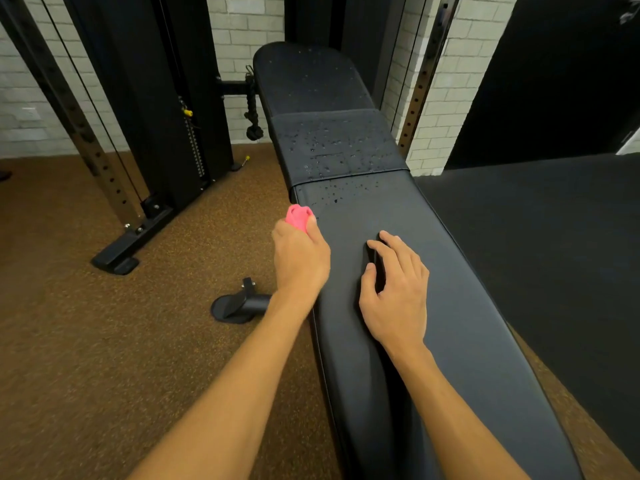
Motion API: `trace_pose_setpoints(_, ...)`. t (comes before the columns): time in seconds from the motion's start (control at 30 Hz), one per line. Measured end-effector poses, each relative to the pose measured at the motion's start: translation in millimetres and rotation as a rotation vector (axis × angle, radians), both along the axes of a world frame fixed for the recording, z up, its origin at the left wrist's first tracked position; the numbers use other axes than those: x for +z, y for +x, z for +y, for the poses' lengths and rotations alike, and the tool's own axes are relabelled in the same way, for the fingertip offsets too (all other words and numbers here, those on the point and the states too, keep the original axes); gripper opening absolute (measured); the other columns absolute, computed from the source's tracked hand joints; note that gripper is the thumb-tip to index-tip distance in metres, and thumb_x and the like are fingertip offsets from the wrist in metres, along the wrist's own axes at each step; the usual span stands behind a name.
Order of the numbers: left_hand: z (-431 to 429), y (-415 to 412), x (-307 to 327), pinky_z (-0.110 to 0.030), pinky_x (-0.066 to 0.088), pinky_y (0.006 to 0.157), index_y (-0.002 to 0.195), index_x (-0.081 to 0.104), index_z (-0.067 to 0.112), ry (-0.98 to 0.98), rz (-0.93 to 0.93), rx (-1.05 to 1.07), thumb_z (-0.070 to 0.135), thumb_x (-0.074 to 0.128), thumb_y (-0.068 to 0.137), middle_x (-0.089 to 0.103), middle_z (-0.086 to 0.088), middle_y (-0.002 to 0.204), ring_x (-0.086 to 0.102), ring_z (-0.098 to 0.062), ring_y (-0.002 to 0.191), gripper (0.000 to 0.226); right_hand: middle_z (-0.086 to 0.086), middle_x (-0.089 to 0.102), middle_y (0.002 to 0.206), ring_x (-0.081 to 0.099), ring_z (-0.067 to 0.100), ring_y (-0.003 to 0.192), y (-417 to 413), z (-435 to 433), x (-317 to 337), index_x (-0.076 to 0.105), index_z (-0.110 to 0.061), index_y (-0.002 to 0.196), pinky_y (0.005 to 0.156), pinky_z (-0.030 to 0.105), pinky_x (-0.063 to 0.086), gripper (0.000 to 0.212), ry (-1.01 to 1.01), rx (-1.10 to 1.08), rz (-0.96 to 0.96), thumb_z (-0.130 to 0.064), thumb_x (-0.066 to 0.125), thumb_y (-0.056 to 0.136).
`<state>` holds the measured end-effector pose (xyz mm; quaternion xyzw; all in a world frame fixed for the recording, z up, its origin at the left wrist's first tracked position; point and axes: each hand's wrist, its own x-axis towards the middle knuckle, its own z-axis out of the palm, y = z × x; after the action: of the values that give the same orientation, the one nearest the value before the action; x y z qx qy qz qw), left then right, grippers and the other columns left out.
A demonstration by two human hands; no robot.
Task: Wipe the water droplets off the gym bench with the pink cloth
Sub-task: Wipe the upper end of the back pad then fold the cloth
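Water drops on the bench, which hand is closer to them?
Left. The left hand, gripping the pink cloth, is at the bench edge just short of the water drops; the right hand rests farther back.

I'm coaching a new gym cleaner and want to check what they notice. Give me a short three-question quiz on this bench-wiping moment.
1. True or false: the left hand grips the pink cloth, bunched up.
2. Pick one. The right hand:
A) also holds the cloth
B) rests on the gym bench, holding nothing
C) hangs off the side of the bench
3. Fill in the blank: the water droplets lie ____ the hands on the bench (before / beyond).

Key: 1 true; 2 B; 3 beyond.
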<state>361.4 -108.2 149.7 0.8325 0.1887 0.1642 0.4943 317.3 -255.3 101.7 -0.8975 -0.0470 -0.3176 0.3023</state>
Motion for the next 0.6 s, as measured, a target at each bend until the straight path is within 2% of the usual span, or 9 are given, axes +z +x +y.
trace_pose_setpoints(0.07,7,23,14,-0.043,0.049,0.087,0.139,0.043,-0.003,-0.019,0.03,0.0,0.045,0.04,0.113,0.053,-0.019,0.137,0.059,-0.032,0.11,0.054,-0.008,0.056,0.155,0.043,0.014,0.151,0,-1,0,0.066,-0.022,0.139,0.124,0.032,0.029,0.038,0.002,0.003,0.003,-0.018,0.06,0.102)
trace_pose_setpoints(0.17,11,35,24,-0.024,0.037,0.059,0.14,0.042,0.001,-0.09,0.053,-0.007,0.046,0.037,0.114,0.054,-0.007,0.117,0.052,-0.012,0.081,0.053,-0.009,0.055,0.155,0.042,0.012,0.151,0,-2,1,0.065,-0.024,0.139,0.124,0.036,0.032,0.038,0.006,0.003,0.014,-0.018,0.062,0.102)
trace_pose_setpoints(0.23,10,26,14,-0.027,0.046,0.064,0.136,0.045,0.005,-0.119,0.029,-0.004,0.049,0.038,0.113,0.056,-0.004,0.112,0.057,-0.013,0.084,0.05,-0.01,0.055,0.155,0.042,0.012,0.151,0,-2,0,0.065,-0.024,0.139,0.123,0.036,0.033,0.037,0.008,0.004,0.012,-0.019,0.061,0.102)
trace_pose_setpoints(0.3,5,6,-5,-0.041,0.056,0.082,0.138,0.047,0.008,-0.112,-0.027,-0.014,0.052,0.039,0.111,0.06,-0.008,0.119,0.063,-0.022,0.099,0.052,-0.01,0.055,0.155,0.043,0.012,0.151,0,-3,-2,0.066,-0.024,0.139,0.122,0.035,0.033,0.037,0.012,0.007,0.004,-0.02,0.059,0.102)
trace_pose_setpoints(0.4,1,-15,-17,-0.048,0.056,0.093,0.143,0.046,0.01,-0.117,-0.06,-0.037,0.054,0.039,0.11,0.06,-0.008,0.126,0.063,-0.025,0.108,0.055,-0.011,0.054,0.156,0.042,0.012,0.152,0,-3,-3,0.066,-0.024,0.139,0.122,0.035,0.033,0.038,0.014,0.006,0.006,-0.022,0.057,0.102)
trace_pose_setpoints(0.47,4,-3,-5,-0.039,0.052,0.081,0.139,0.046,0.006,-0.118,-0.022,-0.031,0.051,0.038,0.112,0.058,-0.008,0.123,0.061,-0.022,0.1,0.054,-0.011,0.054,0.156,0.042,0.011,0.152,1,-3,-3,0.066,-0.024,0.138,0.122,0.034,0.033,0.038,0.013,0.007,0.006,-0.023,0.056,0.102)
trace_pose_setpoints(0.53,9,20,15,-0.03,0.039,0.065,0.135,0.045,0.002,-0.132,0.034,-0.018,0.048,0.036,0.114,0.053,-0.006,0.115,0.054,-0.014,0.084,0.052,-0.011,0.055,0.155,0.042,0.011,0.151,2,-3,-2,0.066,-0.024,0.138,0.122,0.034,0.033,0.038,0.015,0.009,0.007,-0.024,0.056,0.101)
trace_pose_setpoints(0.57,11,30,24,-0.029,0.036,0.065,0.136,0.044,0.001,-0.155,0.048,-0.01,0.047,0.035,0.114,0.051,-0.006,0.114,0.052,-0.014,0.083,0.052,-0.011,0.055,0.155,0.042,0.011,0.151,2,-3,-2,0.066,-0.024,0.138,0.121,0.034,0.033,0.038,0.018,0.011,0.008,-0.023,0.057,0.101)
trace_pose_setpoints(0.6,13,39,29,-0.03,0.037,0.071,0.139,0.044,0.001,-0.171,0.055,0.0,0.047,0.034,0.114,0.051,-0.007,0.116,0.053,-0.017,0.088,0.054,-0.011,0.055,0.155,0.042,0.011,0.151,2,-3,-3,0.066,-0.025,0.138,0.121,0.034,0.034,0.038,0.02,0.011,0.01,-0.023,0.058,0.101)
